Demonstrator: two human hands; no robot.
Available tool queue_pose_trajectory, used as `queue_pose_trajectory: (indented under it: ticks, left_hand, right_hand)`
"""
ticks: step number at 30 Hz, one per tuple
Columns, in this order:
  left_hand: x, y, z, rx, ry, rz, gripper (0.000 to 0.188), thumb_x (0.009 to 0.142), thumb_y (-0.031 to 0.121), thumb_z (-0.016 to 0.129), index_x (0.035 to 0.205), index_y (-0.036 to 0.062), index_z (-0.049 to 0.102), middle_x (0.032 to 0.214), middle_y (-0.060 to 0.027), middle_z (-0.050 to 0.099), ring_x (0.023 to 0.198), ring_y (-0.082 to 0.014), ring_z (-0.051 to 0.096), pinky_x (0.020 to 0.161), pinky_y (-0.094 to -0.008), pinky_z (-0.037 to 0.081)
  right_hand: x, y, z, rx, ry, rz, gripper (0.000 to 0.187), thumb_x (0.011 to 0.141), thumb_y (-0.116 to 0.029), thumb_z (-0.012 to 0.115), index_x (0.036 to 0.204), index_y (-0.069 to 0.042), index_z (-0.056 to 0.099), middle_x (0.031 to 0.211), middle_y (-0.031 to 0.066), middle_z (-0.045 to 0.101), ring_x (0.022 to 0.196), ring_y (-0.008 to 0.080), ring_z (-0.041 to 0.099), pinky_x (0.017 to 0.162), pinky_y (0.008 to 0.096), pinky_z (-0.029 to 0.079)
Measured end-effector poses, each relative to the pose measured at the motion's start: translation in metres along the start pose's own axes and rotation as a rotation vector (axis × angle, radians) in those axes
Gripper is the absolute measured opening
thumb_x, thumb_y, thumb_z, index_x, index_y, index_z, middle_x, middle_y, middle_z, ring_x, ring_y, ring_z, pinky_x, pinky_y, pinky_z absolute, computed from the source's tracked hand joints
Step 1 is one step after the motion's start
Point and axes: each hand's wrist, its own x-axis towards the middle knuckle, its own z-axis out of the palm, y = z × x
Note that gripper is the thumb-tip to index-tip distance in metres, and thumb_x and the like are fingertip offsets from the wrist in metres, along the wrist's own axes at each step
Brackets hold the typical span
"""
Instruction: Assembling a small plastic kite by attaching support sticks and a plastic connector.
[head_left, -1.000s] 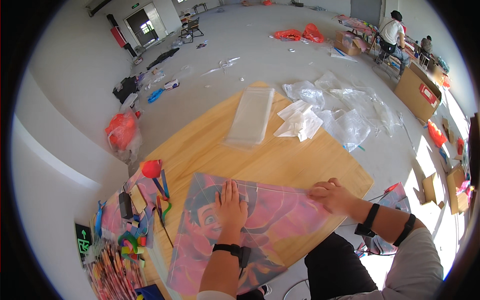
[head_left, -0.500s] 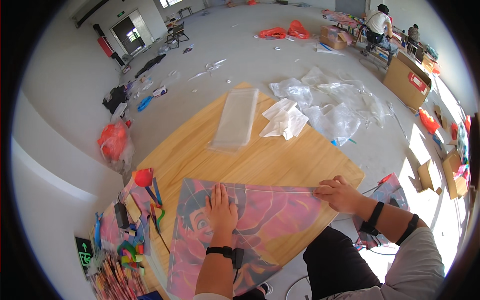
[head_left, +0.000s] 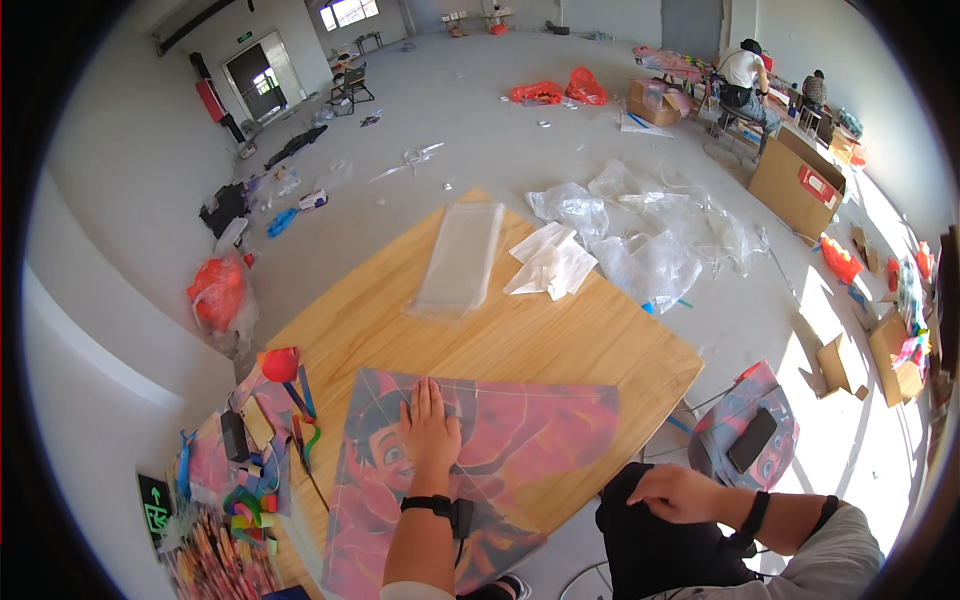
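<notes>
A cartoon-printed fabric sheet [head_left: 545,410] in pink, red and dark tones, looking like a kite sail with thin pale lines across it, lies flat on the wooden table [head_left: 590,340]. My left hand [head_left: 430,430] presses flat on its upper left part, fingers stretched and held near its top edge. My right hand [head_left: 680,493] is off the sheet, above my dark-trousered knee [head_left: 650,540]. Its fingers are loosely bent, and I see nothing in them.
Clear plastic sleeves [head_left: 460,255] and crumpled white paper [head_left: 552,262] lie farther back on the table. Scissors [head_left: 305,440] and colored tape rolls [head_left: 245,505] sit at left. A phone [head_left: 752,440] rests on another printed piece at right. Plastic film [head_left: 655,265] covers floor beyond.
My right hand has let go of the sheet's upper right corner and moved down toward my knee. My left hand stays on the sheet. The view has shifted slightly.
</notes>
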Motion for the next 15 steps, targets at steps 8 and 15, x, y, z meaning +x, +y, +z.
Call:
queue_pose_trajectory:
  ticks: [8,15]
  left_hand:
    - [0.001,-0.034,0.006,-0.579,0.243,0.014,0.060,0.091,0.012,0.046,0.150,0.0061,0.042,0.156,-0.0168,0.040,0.144,-0.0328,0.037,0.120,-0.0475,0.025]
    - [-0.044,-0.032,-0.018,-0.462,0.419,-0.303,0.041,0.089,0.004,0.054,0.130,0.0027,0.060,0.127,-0.0175,0.064,0.118,-0.0397,0.058,0.101,-0.0419,0.047]
  right_hand:
    - [-0.014,-0.006,0.028,-0.185,0.091,-0.016,0.017,0.074,-0.007,0.064,0.086,-0.018,0.068,0.092,-0.0019,0.065,0.090,0.0228,0.061,0.081,0.0389,0.043]
    - [-0.016,0.006,0.027,-0.144,0.134,-0.047,0.019,0.071,-0.003,0.060,0.081,-0.016,0.069,0.087,0.0004,0.064,0.085,0.0259,0.060,0.077,0.0400,0.042]
